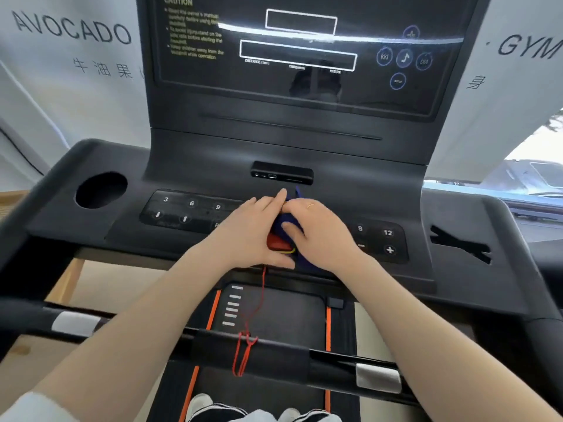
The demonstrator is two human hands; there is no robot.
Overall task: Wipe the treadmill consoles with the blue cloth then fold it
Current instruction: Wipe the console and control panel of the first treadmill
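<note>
- The left hand (253, 233) is showing no ring or glove.
- The right hand (320, 229) is wearing a thin gold ring (310, 205) on one finger.
- Both forearms are showing bare; a pale sleeve (33, 406) is covering the left upper arm.
- Pale shoes with dark stripes (213, 409) are peeking in below.

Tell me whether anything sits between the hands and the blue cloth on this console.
Nothing does. Both the left hand and the right hand are already on the blue cloth, bunched between them over the button panel. The red safety key lies right under the cloth, touching it, and its cord hangs down below.
</note>
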